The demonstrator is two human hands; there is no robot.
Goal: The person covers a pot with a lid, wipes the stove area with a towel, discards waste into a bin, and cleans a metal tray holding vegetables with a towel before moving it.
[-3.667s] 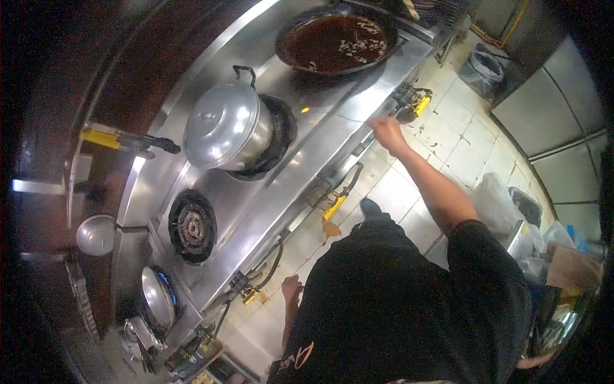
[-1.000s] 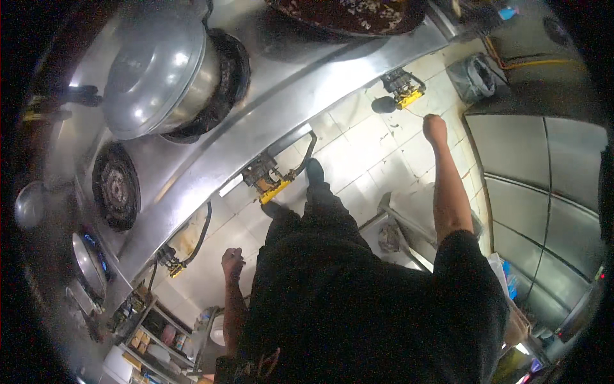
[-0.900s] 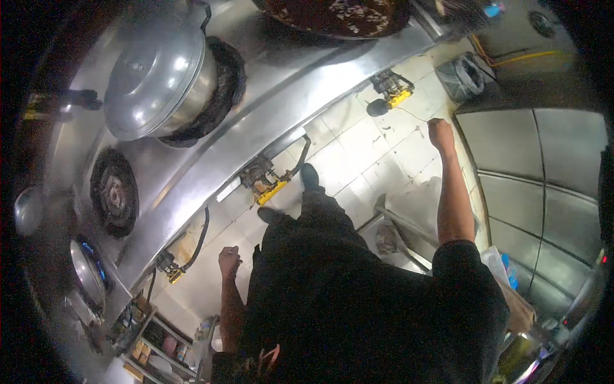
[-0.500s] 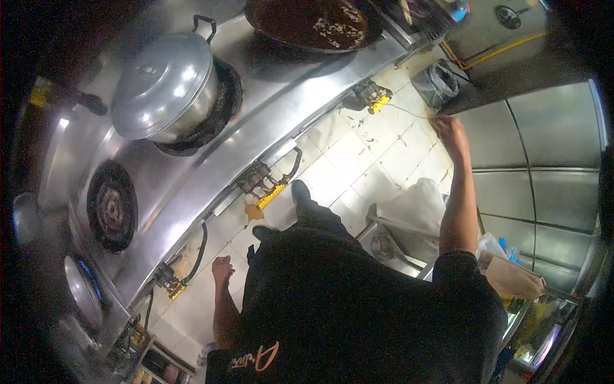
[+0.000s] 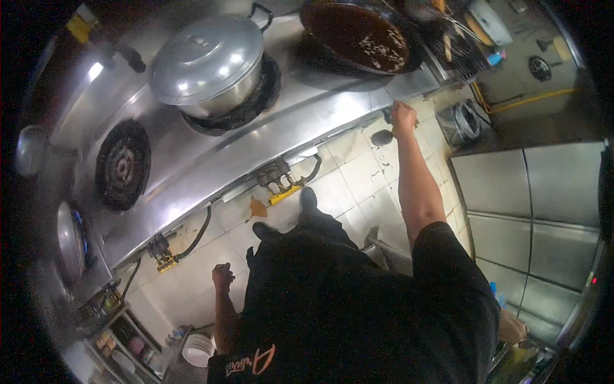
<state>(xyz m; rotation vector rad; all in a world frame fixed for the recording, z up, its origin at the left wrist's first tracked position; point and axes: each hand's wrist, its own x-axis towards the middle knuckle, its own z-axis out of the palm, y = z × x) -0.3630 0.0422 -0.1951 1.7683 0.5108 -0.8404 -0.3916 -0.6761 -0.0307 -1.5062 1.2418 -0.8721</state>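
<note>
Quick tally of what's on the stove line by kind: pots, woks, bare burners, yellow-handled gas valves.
Lidded steel pots: 1, the lidded pot
Woks of dark sauce: 1, the wok
Bare burners: 1, the bare burner
Yellow-handled gas valves in view: 2, the middle valve and the left valve
Total: 5
The right hand reaches the stove's front edge; the left hand hangs empty, curled.

Right hand (image 5: pixel 403 117) at stove front valve (image 5: pixel 387 116), left hand (image 5: pixel 222 277) hanging free

Black short-sleeved shirt (image 5: pixel 358 307) with an orange marking near the hem, dark trousers, black shoes (image 5: pixel 309 198), bare forearms.
</note>
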